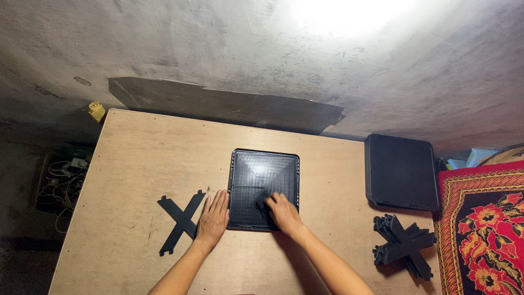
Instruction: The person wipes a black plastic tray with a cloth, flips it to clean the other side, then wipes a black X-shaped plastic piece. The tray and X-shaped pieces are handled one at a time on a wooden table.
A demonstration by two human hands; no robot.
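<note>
A wooden table (136, 164) stands by a grey wall (218, 49). In the middle of the table lies a black square tray (263, 175) with a ribbed top that shines a little in the light. The left hand (213, 217) lies flat on the table, fingers out straight and close together. It holds nothing, and its fingertips sit just beside the tray's left edge, at the bottom corner. The right hand (284, 213) rests on top of the tray, near its bottom right part. Its fingers are bent and press down on the tray; it is hard to see in the dark if they pinch something small, so I cannot tell. To the left of the left hand lies a black cross (181, 219), flat on the wood, and the hand is just beside it, maybe touching one arm of it. On the right side of the table lies a second black tray (401, 172), well apart from the hands. Below it sits a pile of crosses (403, 246), stacked up. A red rug (483, 229) with flowers lies past the table's right edge. On the floor at the left are some wires (60, 183).
</note>
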